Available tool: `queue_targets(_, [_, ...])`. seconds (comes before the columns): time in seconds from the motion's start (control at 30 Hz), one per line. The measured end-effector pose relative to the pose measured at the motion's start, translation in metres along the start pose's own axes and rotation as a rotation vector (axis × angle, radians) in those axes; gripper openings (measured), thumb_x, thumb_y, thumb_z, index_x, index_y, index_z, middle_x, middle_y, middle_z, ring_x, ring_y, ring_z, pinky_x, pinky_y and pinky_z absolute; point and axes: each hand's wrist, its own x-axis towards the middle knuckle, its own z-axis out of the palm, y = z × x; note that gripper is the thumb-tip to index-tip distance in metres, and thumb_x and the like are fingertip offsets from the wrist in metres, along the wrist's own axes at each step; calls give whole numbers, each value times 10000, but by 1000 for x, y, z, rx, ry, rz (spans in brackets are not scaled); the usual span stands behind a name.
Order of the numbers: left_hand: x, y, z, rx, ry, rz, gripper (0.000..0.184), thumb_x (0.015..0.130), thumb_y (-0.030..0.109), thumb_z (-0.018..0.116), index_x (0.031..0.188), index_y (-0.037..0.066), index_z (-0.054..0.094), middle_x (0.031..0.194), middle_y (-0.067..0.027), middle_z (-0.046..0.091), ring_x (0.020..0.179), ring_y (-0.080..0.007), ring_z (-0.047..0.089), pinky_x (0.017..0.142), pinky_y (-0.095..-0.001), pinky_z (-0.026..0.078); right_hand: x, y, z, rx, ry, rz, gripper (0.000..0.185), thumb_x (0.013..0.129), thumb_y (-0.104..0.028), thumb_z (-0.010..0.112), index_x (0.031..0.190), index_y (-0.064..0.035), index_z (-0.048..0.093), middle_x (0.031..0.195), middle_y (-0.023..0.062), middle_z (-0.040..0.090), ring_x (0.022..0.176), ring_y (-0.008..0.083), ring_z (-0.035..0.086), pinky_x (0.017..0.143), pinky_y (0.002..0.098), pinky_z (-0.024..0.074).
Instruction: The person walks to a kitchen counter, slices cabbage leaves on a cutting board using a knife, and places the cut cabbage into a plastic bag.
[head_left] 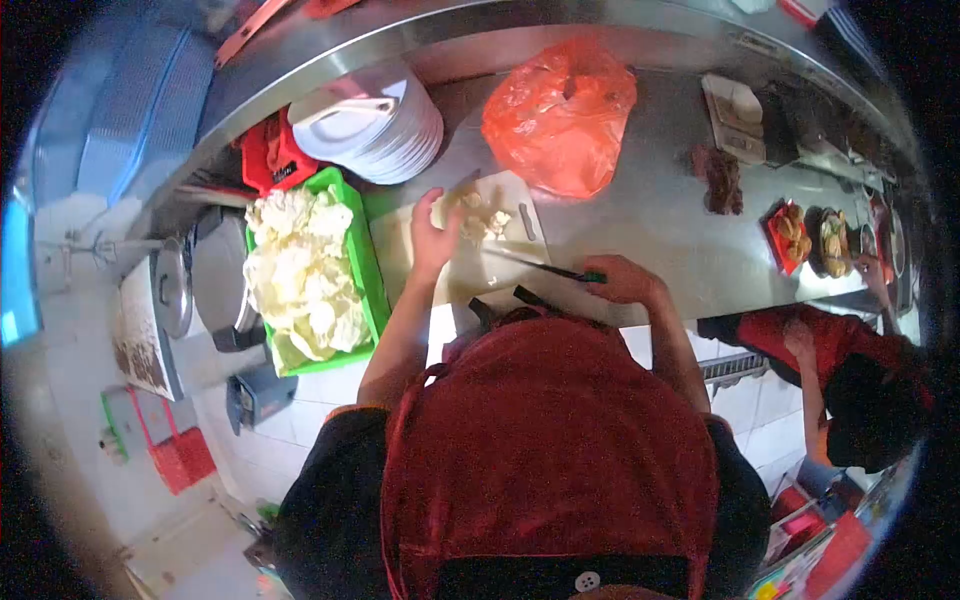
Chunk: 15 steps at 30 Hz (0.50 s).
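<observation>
My right hand [626,279] grips the dark handle of a knife [535,264], whose blade points left across the near part of a white cutting board [512,190]. My left hand [434,238] is over the board's left side, fingers stretched and apart, holding nothing. Small pale chopped pieces [490,222] lie on the board just right of my left hand. To the left, a green crate [366,262] is heaped with pale leafy pieces that look like cabbage [305,275].
An orange-red plastic bag [565,120] sits behind the board. White plates [410,130] stand stacked behind the crate, beside a red container [272,155]. Further right, a co-worker [850,370] reaches toward filled food dishes [832,240]. A metal shelf edge [480,22] runs above the counter.
</observation>
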Motion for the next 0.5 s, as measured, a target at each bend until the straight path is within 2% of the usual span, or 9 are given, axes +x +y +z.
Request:
queue_targets(0.1, [-18, 30, 23, 165, -90, 173, 625, 805, 339, 724, 1292, 15, 504, 1345, -195, 513, 1256, -362, 463, 1030, -492, 363, -57, 7, -21, 73, 110, 237, 192, 859, -186, 620, 973, -33, 600, 785, 99, 635, 704, 216, 612, 665, 366, 502])
queue_targets(0.17, [-29, 42, 47, 545, -97, 206, 709, 778, 444, 726, 1345, 102, 473, 1384, -175, 462, 1286, -407, 408, 1055, -538, 325, -87, 3, -31, 139, 138, 289, 138, 869, -164, 616, 917, -39, 585, 652, 44, 571, 571, 121, 530, 528, 301, 449])
queue_targets(0.2, [-32, 44, 57, 666, -90, 209, 738, 769, 479, 727, 1363, 131, 463, 1397, -169, 444, 1296, -422, 390, 1064, -553, 312, -100, 5, -33, 123, 96, 442, 168, 872, -156, 622, 973, -26, 590, 722, 78, 599, 626, 166, 555, 580, 324, 459])
queue_targets(0.23, [-32, 31, 66, 664, -136, 287, 652, 780, 473, 706, 1312, 151, 511, 1367, -155, 470, 1268, -413, 416, 1047, -570, 322, -112, 4, -28, 121, 56, 595, 207, 876, -148, 628, 1029, -13, 595, 792, 112, 627, 682, 211, 580, 631, 348, 469])
queue_targets(0.27, [-28, 20, 73, 666, -176, 359, 570, 792, 468, 686, 1262, 171, 560, 1336, -142, 495, 1241, -404, 443, 1030, -586, 333, -120, -7, -25, 185, 126, 615, 170, 891, -139, 614, 1016, -26, 593, 754, 89, 612, 634, 174, 561, 575, 330, 454])
queue_targets(0.37, [-20, -6, 84, 471, -202, 140, 372, 828, 433, 635, 1091, 171, 643, 1292, -120, 521, 1187, -393, 472, 1018, -583, 339, -129, -26, -10, 295, 200, 685, 111, 903, -155, 593, 918, -48, 568, 627, 32, 556, 513, 92, 473, 452, 289, 388])
queue_targets(0.4, [-17, 1, 81, 555, -99, 212, 257, 855, 376, 589, 948, 151, 672, 1144, -113, 611, 1060, -359, 563, 919, -527, 451, -132, -12, -4, 326, 161, 665, 125, 918, -161, 587, 953, -43, 568, 637, 33, 562, 509, 95, 477, 448, 294, 390])
queue_targets(0.43, [-14, 0, 79, 562, -75, 189, 257, 855, 376, 589, 948, 151, 672, 1144, -113, 611, 1060, -359, 563, 919, -527, 451, -131, -14, 2, 310, 188, 623, 88, 927, -148, 575, 937, -61, 561, 617, 19, 548, 485, 94, 484, 423, 273, 399])
queue_targets(0.5, [-10, -2, 79, 566, -214, 142, 257, 858, 356, 579, 922, 130, 682, 937, -137, 683, 875, -340, 653, 755, -459, 540, -127, -5, 11, 336, 156, 656, 122, 931, -182, 583, 937, -62, 562, 632, 17, 550, 497, 89, 487, 430, 275, 404])
